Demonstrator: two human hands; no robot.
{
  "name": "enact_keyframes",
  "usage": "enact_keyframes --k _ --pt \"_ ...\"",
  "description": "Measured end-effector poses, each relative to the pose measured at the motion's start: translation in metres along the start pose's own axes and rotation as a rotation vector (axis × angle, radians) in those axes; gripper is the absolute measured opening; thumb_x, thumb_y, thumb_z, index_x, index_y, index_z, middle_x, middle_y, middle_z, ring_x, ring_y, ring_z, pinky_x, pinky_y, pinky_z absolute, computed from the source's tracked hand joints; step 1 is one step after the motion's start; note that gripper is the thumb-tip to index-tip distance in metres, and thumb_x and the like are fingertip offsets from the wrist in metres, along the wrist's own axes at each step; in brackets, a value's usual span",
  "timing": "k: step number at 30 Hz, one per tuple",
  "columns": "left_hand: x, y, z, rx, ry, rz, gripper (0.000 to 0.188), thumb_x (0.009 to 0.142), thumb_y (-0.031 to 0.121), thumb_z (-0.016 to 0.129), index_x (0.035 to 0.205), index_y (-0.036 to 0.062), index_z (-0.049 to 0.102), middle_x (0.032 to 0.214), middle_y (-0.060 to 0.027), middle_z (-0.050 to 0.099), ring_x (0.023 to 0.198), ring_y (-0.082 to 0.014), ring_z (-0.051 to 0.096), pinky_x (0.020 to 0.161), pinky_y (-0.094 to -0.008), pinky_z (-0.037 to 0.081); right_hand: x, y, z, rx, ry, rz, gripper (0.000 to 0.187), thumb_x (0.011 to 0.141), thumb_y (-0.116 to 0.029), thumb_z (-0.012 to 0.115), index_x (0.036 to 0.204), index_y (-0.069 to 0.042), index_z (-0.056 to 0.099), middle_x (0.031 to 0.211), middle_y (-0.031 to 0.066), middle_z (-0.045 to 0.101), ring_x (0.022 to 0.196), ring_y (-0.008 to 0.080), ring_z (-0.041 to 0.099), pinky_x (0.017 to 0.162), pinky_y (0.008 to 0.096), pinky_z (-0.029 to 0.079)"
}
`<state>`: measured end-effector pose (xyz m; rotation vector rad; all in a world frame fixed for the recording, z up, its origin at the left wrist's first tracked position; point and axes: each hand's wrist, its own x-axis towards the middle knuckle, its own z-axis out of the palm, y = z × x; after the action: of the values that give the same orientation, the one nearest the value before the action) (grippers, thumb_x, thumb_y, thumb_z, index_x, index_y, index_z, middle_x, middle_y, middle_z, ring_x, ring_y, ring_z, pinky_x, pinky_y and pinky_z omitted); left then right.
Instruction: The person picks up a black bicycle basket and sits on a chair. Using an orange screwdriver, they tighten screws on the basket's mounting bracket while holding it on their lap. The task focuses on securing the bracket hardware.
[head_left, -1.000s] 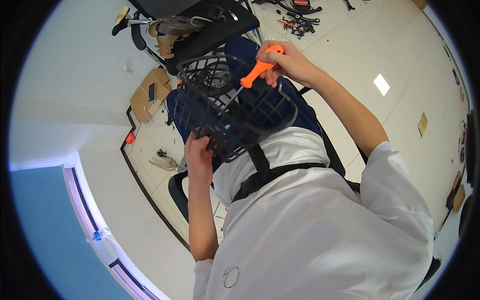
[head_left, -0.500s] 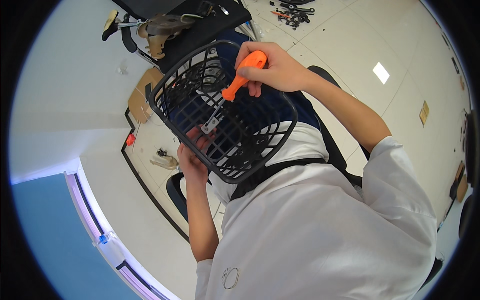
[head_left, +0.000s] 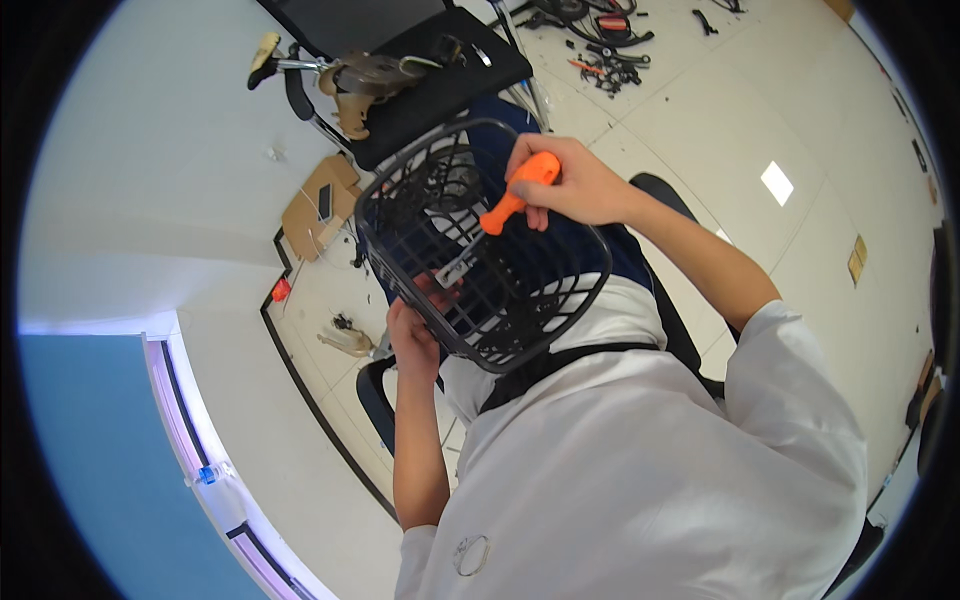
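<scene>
My left hand [head_left: 413, 338] grips the lower left wall of a black wire basket [head_left: 372, 238], which I hold tilted over my lap with its opening facing up. The fingers of my right hand [head_left: 583, 186] are closed around an orange-handled screwdriver [head_left: 516, 196]. The shaft reaches down into the basket, and its tip sits at a small metal plate [head_left: 452, 272] on the basket's inner wall, just above my left fingers.
A black office chair [head_left: 440, 75] stands ahead with a tan object [head_left: 362, 76] lying on it. Flat cardboard pieces [head_left: 316, 206] lie on the floor to the left. Loose tools and parts [head_left: 608, 58] are scattered on the tiles beyond. A small red item [head_left: 282, 290] sits by the wall line.
The basket has turned so its opening faces me more fully. My right hand has brought the screwdriver lower, so its tip is now inside the basket.
</scene>
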<state>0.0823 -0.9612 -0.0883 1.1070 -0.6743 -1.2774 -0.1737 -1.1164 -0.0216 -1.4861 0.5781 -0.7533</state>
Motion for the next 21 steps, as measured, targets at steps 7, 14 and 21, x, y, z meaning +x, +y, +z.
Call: enact_keyframes --k 7,14,21 --pt "0.002 -0.003 -0.004 -0.025 0.005 -0.009 0.054 0.074 0.013 0.042 0.122 -0.0109 0.052 0.119 -0.0217 0.061 0.109 -0.0385 0.063 0.101 -0.0467 0.048 0.0 -0.002 0.001 0.003 -0.006 0.004 0.013 0.088 -0.01 0.06 0.094 0.0 0.053 0.074 0.0078 0.063 0.058 0.0125 0.065 0.056 0.0244 0.054" --pt "0.0 -0.003 -0.002 -0.022 -0.003 -0.011 0.055 0.072 0.012 0.042 0.121 -0.0104 0.053 0.117 -0.0215 0.061 0.11 -0.0384 0.062 0.101 -0.0461 0.048 -0.006 -0.004 0.004 -0.143 -0.003 -0.094 0.02 0.086 -0.015 0.066 0.093 0.0 0.055 0.073 0.0083 0.063 0.061 0.0143 0.064 0.057 0.0265 0.052" --pt "-0.006 0.014 0.0 0.112 -0.059 0.041 0.045 0.078 0.01 0.049 0.119 -0.0069 0.057 0.109 -0.0133 0.066 0.102 -0.0217 0.064 0.094 -0.0304 0.048 -0.014 -0.029 0.012 -0.21 0.019 -0.059 0.023 0.088 -0.02 0.069 0.09 -0.001 0.057 0.069 0.0088 0.064 0.053 0.0132 0.06 0.052 0.0249 0.047"
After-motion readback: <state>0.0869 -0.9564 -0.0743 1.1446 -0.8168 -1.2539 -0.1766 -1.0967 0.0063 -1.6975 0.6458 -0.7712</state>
